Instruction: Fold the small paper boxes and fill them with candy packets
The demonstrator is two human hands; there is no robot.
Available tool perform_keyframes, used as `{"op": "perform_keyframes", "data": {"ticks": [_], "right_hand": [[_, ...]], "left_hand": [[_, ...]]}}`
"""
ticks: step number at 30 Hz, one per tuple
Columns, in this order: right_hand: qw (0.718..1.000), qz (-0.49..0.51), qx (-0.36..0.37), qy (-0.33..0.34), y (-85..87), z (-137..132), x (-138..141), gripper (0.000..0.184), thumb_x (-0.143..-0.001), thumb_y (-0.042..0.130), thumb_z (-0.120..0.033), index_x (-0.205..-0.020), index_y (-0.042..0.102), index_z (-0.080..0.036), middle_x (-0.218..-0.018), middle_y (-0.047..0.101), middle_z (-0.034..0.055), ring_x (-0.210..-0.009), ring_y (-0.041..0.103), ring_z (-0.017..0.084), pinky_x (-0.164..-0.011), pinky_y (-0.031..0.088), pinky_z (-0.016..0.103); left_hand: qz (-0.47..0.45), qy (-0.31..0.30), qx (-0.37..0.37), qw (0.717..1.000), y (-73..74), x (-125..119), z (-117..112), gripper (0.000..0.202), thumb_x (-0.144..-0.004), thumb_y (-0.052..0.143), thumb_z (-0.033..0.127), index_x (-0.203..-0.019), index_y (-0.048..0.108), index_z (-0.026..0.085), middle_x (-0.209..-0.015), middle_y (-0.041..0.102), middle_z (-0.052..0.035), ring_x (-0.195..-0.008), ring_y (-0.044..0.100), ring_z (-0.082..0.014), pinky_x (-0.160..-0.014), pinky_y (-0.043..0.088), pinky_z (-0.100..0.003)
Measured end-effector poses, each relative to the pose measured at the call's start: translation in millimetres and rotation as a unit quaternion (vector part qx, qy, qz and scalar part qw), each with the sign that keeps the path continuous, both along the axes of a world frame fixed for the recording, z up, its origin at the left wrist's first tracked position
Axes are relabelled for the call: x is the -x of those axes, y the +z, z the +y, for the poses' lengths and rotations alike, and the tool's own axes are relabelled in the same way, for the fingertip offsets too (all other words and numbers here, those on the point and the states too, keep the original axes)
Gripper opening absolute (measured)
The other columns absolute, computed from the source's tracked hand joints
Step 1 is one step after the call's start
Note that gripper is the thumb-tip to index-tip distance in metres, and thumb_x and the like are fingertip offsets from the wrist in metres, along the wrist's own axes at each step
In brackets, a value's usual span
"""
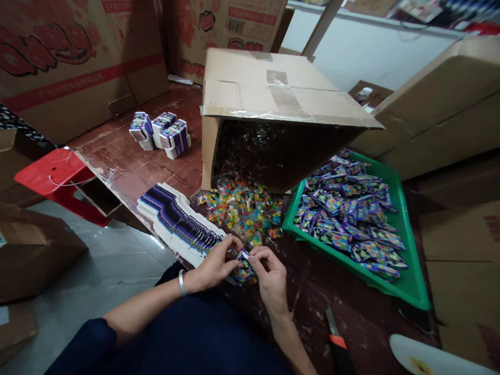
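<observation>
The pack (246, 273), one in number, was held low over the near side of the table (307, 294), just beside the near end of a row of flats (175, 221). The left hand (213, 264) pinched its upper left part between thumb and fingers; the right hand (270, 272) pinched its upper right corner; neither was empty. Whether the pack was a pouch or a carton could not be told.

Handling (judged by appearance): light, thin-walled, easily creased rather than brittle, its printed face smooth and perhaps slippery. A fingertip hold at the upper edge or corners appeared better suited than a squeeze across the middle.

Counts: one box (312, 91) on its side, mouth toward the person; one green tray (414, 271), to the right; three printed bundles (176, 139), close together at the far left of the table; one knife (333, 323), lying near the right forearm; one red stool (52, 169); one bracelet (182, 284), on the left wrist. The overlapping flats, the sweets (244, 208) heaped at the box's mouth and the packets (338, 208) in the tray were too many to count
</observation>
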State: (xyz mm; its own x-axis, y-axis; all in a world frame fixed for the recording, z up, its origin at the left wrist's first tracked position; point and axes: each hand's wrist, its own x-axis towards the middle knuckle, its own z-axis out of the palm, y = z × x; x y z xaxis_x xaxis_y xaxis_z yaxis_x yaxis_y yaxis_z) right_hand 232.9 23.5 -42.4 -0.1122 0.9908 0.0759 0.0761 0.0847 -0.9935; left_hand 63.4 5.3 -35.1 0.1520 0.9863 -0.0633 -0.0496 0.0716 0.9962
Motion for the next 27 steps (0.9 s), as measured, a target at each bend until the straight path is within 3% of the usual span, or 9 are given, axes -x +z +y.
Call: {"op": "perform_keyframes", "data": {"ticks": [4,12,15,18,23,25,27], "right_hand": [[0.995,-0.047,0.08,0.025,8.8,4.0,-8.7,0.025,-0.078,0.079,-0.041,-0.081,0.07,-0.017,-0.081,0.071,0.0054,-0.076,0.067,0.022,-0.072,0.054,0.032],[0.992,-0.07,0.099,0.044,7.5,11.2,-13.0,0.032,-0.081,0.074,-0.042,-0.063,0.065,-0.017,-0.06,0.06,-0.0007,-0.057,0.053,0.014,-0.057,0.044,0.026],[0.994,-0.081,0.066,0.031,10.0,6.5,-9.4,0.031,-0.084,0.072,-0.039,-0.063,0.064,-0.018,-0.062,0.059,-0.001,-0.06,0.054,0.014,-0.059,0.044,0.027],[0.996,-0.09,-0.005,0.012,14.2,-2.9,-5.5,0.03,-0.09,0.066,-0.036,-0.065,0.065,-0.019,-0.07,0.063,0.0013,-0.068,0.06,0.017,-0.068,0.048,0.029],[0.99,-0.115,-0.06,0.056,19.3,-10.4,-16.3,0.018,-0.093,0.064,-0.035,-0.089,0.075,-0.021,-0.095,0.072,0.0071,-0.087,0.068,0.021,-0.078,0.054,0.034],[0.986,-0.155,-0.039,0.043,18.1,-8.4,-28.5,0.022,-0.093,0.063,-0.037,-0.106,0.073,-0.022,-0.097,0.072,0.0071,-0.083,0.068,0.02,-0.071,0.054,0.032],[0.971,-0.237,-0.012,0.004,14.1,-7.3,-40.7,0.026,-0.09,0.066,-0.039,-0.109,0.07,-0.022,-0.091,0.07,0.005,-0.074,0.065,0.018,-0.065,0.051,0.029]], "left_hand": [[0.053,-0.032,-0.019,0.998,3.3,4.1,-2.9,0.031,-0.081,0.065,0.012,-0.11,0.056,0.021,-0.105,0.064,-0.0058,-0.098,0.062,-0.0215,-0.087,0.049,-0.031],[0.007,-0.091,0.033,0.995,5.2,8.4,-2.9,0.048,-0.081,0.065,0.013,-0.129,0.059,0.021,-0.12,0.068,-0.0101,-0.113,0.063,-0.0256,-0.092,0.053,-0.035],[0.014,-0.088,0.032,0.995,3.6,9.6,-1.9,0.046,-0.082,0.068,0.016,-0.127,0.063,0.021,-0.126,0.068,-0.0099,-0.117,0.062,-0.0263,-0.101,0.048,-0.037],[0.003,-0.07,0.041,0.997,-0.9,7.1,-3.3,0.035,-0.083,0.069,0.02,-0.118,0.068,0.018,-0.12,0.071,-0.01,-0.114,0.064,-0.0263,-0.098,0.049,-0.036],[-0.009,-0.029,0.065,0.997,-4.2,7.5,-3.9,0.023,-0.082,0.071,0.028,-0.102,0.07,0.017,-0.104,0.071,-0.0078,-0.098,0.066,-0.0227,-0.088,0.052,-0.033],[-0.025,-0.017,0.089,0.996,-2.7,15.2,-1.3,0.026,-0.078,0.074,0.03,-0.1,0.065,0.018,-0.099,0.069,-0.0047,-0.089,0.066,-0.0193,-0.08,0.053,-0.03],[-0.026,-0.006,0.111,0.993,-0.5,26.9,2.0,0.031,-0.073,0.078,0.029,-0.094,0.058,0.019,-0.092,0.064,-0.0006,-0.08,0.063,-0.0161,-0.073,0.052,-0.028]]}}
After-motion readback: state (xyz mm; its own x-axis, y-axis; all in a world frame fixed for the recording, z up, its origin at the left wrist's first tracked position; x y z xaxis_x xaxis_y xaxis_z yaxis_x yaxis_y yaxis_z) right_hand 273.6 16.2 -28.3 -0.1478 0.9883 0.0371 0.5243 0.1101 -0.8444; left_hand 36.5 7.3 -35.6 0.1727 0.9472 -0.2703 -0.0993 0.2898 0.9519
